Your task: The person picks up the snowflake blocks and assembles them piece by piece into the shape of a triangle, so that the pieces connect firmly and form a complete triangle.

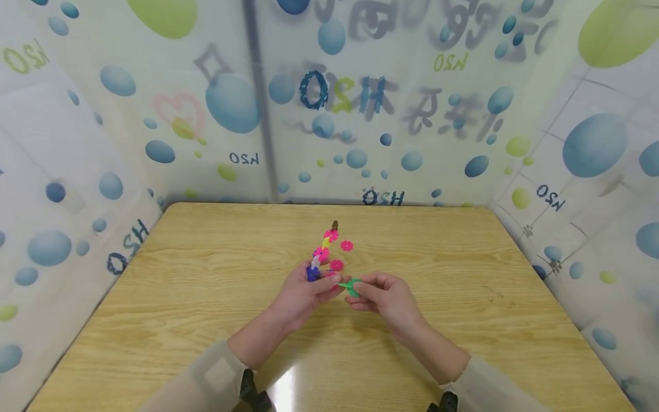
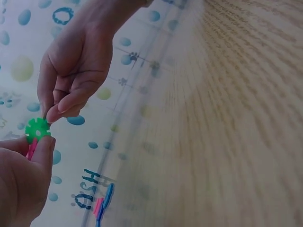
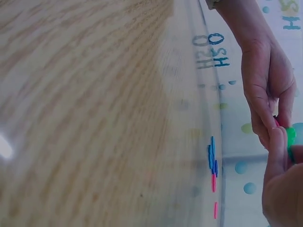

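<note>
In the head view my left hand [image 1: 304, 294] pinches a pink notched disc between thumb and fingers; the left wrist view shows part of this pink disc [image 2: 32, 149]. My right hand [image 1: 388, 297] pinches a green notched disc [image 1: 353, 287] at its edge. The green disc meets the pink one between the two hands. Beyond the left thumb runs a row of small pieces: a blue piece [image 1: 312, 273], a white one [image 1: 316, 262], a yellow one [image 1: 326, 243] and a brown one [image 1: 334, 225], with pink discs among them. Whether this row is joined or held cannot be told.
Two pink discs, one nearer [image 1: 336, 265] and one farther [image 1: 347, 245], lie right of the row on the wooden table [image 1: 437, 246]. Blue pieces [image 3: 211, 153] lie flat in the right wrist view. A patterned curtain [image 1: 412, 126] stands behind the table and along both sides.
</note>
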Tool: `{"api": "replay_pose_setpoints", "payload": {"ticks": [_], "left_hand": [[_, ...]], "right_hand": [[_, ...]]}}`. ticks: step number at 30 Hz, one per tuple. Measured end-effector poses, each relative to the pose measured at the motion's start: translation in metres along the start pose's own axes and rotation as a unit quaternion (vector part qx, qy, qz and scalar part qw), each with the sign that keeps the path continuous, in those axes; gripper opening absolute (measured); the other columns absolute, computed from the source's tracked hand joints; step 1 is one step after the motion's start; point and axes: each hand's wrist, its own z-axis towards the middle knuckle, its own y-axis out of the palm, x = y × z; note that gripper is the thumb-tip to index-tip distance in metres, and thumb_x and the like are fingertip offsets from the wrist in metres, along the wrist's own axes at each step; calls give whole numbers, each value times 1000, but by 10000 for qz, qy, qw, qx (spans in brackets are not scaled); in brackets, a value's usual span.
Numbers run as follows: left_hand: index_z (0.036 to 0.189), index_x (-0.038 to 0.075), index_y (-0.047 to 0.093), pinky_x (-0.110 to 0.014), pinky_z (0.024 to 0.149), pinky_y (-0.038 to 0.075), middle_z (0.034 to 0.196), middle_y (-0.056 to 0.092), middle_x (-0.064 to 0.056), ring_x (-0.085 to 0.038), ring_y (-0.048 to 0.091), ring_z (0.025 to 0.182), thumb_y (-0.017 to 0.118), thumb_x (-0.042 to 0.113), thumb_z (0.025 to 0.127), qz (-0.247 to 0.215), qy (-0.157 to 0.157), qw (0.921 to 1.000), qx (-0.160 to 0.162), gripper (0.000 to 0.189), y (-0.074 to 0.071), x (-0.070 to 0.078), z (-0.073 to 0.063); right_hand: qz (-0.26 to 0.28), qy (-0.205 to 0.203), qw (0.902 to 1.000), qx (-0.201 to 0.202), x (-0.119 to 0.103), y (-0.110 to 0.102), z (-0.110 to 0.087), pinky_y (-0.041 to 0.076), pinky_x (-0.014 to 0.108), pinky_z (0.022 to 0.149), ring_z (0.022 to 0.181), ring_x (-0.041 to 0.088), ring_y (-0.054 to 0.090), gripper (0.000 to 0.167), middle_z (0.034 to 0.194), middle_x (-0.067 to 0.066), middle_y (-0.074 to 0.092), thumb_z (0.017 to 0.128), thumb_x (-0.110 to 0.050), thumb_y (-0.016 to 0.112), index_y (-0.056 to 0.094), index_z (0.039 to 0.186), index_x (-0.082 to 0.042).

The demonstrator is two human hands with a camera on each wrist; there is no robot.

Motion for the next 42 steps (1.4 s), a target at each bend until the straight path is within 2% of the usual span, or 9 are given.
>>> {"api": "replay_pose_setpoints", "payload": {"ticks": [8,13,16,20,25,29,34,38,42], "left_hand": [[149,-1,42,-31,103,64,121,78,-5,-18,78,113,61,9,113,-214,16,9998,26,43,-12,10,0],[156,2,36,-31,103,64,114,77,0,-19,79,114,56,3,113,-439,202,9984,309,48,-20,14,-2],[158,2,33,-31,106,63,116,78,-1,-20,79,120,55,2,113,-538,300,9976,316,49,-22,15,-3],[157,4,35,-32,109,62,122,77,-7,-23,77,123,53,6,115,-531,301,9973,397,45,-21,16,-2],[149,4,40,-35,108,63,129,67,-15,-29,76,119,44,21,119,-764,249,9952,565,34,-20,18,-1],[144,7,43,-39,112,61,138,60,-20,-33,74,122,34,33,120,-1112,233,9926,440,36,-20,21,-2],[139,8,43,-43,113,61,131,64,-17,-42,69,131,26,37,120,-1221,306,9915,321,38,-20,22,-2],[134,9,44,-44,109,63,123,66,-13,-43,69,130,24,37,120,-1196,356,9916,351,37,-19,21,-3],[135,10,44,-46,108,64,122,68,-12,-37,72,121,23,36,121,-1220,400,9913,296,37,-17,18,-3]], "right_hand": [[-407,283,9984,-256,-8,-14,11,70,38,91,103,24,83,42,124,17,76,111,-27,67,66,136,8],[-1493,292,9884,-36,-6,-31,38,69,35,86,96,19,76,40,118,16,76,111,-29,66,72,133,4],[-2541,213,9666,-247,-1,-31,55,63,30,78,91,18,69,28,112,11,77,107,-25,72,77,124,-3],[-3692,109,9281,-478,4,-15,70,51,27,70,84,16,59,23,100,1,72,99,-32,83,77,110,-12],[-4401,128,8969,-407,6,6,80,42,29,65,77,17,51,41,85,0,60,89,-40,93,67,101,-11],[-4780,61,8773,-437,6,6,81,44,30,68,80,18,54,37,89,2,62,90,-34,93,65,101,-11],[-4893,35,8698,-632,3,-6,73,53,33,80,90,18,60,20,98,1,68,94,-21,88,72,99,-12],[-4782,184,8746,-779,-1,-15,63,57,35,88,96,17,62,20,103,1,70,94,-19,88,73,105,-12],[-4681,153,8786,-927,-2,-23,54,56,35,86,94,17,62,23,101,1,69,94,-19,88,71,107,-11]]}}
